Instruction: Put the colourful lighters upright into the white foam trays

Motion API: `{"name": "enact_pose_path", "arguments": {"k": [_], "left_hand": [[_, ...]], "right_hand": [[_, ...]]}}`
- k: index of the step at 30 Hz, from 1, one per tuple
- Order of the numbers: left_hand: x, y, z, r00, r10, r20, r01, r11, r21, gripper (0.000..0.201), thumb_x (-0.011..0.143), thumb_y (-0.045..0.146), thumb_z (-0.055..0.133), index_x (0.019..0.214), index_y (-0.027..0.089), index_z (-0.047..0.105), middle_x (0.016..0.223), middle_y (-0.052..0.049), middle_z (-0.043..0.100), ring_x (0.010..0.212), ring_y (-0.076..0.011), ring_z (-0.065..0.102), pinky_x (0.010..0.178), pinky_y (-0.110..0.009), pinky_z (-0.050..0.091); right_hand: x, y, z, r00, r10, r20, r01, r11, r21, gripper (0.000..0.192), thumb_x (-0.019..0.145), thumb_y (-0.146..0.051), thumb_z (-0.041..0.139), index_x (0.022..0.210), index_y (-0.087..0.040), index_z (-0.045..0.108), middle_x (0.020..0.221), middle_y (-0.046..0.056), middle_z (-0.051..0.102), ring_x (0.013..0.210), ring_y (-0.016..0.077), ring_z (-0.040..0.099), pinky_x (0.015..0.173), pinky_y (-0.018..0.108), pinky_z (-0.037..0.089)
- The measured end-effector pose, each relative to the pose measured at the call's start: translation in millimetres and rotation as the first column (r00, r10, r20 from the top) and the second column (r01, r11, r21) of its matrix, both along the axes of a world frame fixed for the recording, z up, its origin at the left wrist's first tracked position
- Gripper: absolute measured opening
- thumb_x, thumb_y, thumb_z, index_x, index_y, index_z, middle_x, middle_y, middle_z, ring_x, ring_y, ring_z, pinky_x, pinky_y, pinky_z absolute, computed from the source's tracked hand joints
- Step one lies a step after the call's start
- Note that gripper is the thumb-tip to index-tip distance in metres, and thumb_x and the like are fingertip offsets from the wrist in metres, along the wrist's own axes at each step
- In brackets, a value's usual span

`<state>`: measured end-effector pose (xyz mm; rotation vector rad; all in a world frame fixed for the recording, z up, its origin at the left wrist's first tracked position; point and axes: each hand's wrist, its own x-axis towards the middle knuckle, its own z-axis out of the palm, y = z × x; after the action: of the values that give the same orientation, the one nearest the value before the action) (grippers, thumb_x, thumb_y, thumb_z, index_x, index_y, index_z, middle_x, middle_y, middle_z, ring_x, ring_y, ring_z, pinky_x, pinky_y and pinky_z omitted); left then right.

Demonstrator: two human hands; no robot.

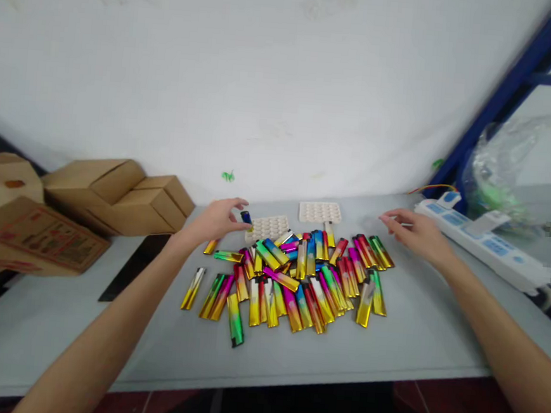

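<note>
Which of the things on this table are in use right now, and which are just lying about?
In use: left hand holding a dark blue lighter; open right hand; pile of shiny multicoloured lighters; two white dimpled trays.

Lying about: brown cardboard boxes; white-and-blue power strip; crumpled clear plastic bag.

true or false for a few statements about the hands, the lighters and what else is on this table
1. The left hand holds a blue lighter over a white tray. True.
2. The right hand grips a lighter. False: it hovers open, holding nothing.
3. The pile of lighters lies between the two hands. True.
4. The cardboard boxes sit right of the pile. False: they sit on the left.
5. A power strip lies near the right hand. True.
</note>
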<state>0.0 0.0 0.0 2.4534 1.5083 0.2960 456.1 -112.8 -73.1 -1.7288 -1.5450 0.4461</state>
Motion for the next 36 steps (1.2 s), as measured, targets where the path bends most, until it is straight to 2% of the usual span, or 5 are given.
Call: {"name": "enact_pose_path", "arguments": {"k": [5,12,18,24,36], "left_hand": [[0.3,11.1,10.5,0.996,-0.063,0.068,0.066,0.997,-0.043,0.025,0.079,0.044,0.076,0.081,0.020,0.072,0.076,-0.005,0.075,0.077,-0.0241,0.070,0.073,-0.035,0.052],[45.5,-11.9,51.1,0.910,-0.129,0.394,0.121,0.992,0.044,0.031,0.081,0.047,0.074,0.092,0.019,0.070,0.089,-0.006,0.076,0.082,-0.0215,0.070,0.075,-0.034,0.054],[137.0,-47.8,15.7,0.786,-0.305,0.538,0.483,0.846,-0.226,0.035,0.081,0.041,0.073,0.105,0.017,0.063,0.083,-0.006,0.075,0.077,-0.0180,0.070,0.070,-0.030,0.054],[196.8,-44.1,-9.5,0.857,-0.389,0.337,0.496,0.800,-0.338,0.035,0.084,0.033,0.068,0.112,0.015,0.062,0.073,-0.004,0.073,0.071,-0.0181,0.068,0.070,-0.030,0.049],[220.9,-45.6,-19.5,0.906,-0.421,0.033,0.412,0.864,-0.288,0.045,0.085,0.044,0.068,0.119,0.015,0.059,0.083,-0.006,0.073,0.080,-0.0221,0.068,0.073,-0.032,0.046]], "right_hand": [[-0.7,-3.2,-10.2,0.991,0.043,0.126,-0.045,0.999,0.011,0.047,0.092,-0.063,0.057,0.106,-0.021,0.073,0.087,0.007,0.076,0.073,0.0245,0.073,0.069,0.037,0.057],[-6.0,-4.6,-8.7,0.976,0.065,0.209,-0.065,0.998,-0.004,0.041,0.096,-0.057,0.054,0.107,-0.021,0.073,0.085,0.006,0.077,0.072,0.0235,0.072,0.069,0.035,0.053],[-17.4,-9.6,-2.4,0.948,0.118,0.296,-0.127,0.992,0.009,0.041,0.098,-0.054,0.053,0.102,-0.020,0.075,0.081,0.006,0.078,0.067,0.0206,0.067,0.065,0.031,0.046],[-22.5,-12.7,-2.0,0.937,0.161,0.311,-0.167,0.986,-0.006,0.040,0.100,-0.051,0.051,0.099,-0.019,0.076,0.074,0.005,0.075,0.061,0.0187,0.064,0.061,0.029,0.042],[-22.0,-10.8,-3.2,0.920,0.184,0.346,-0.191,0.981,-0.015,0.035,0.101,-0.045,0.050,0.100,-0.019,0.074,0.074,0.005,0.076,0.061,0.0185,0.064,0.062,0.028,0.041]]}}
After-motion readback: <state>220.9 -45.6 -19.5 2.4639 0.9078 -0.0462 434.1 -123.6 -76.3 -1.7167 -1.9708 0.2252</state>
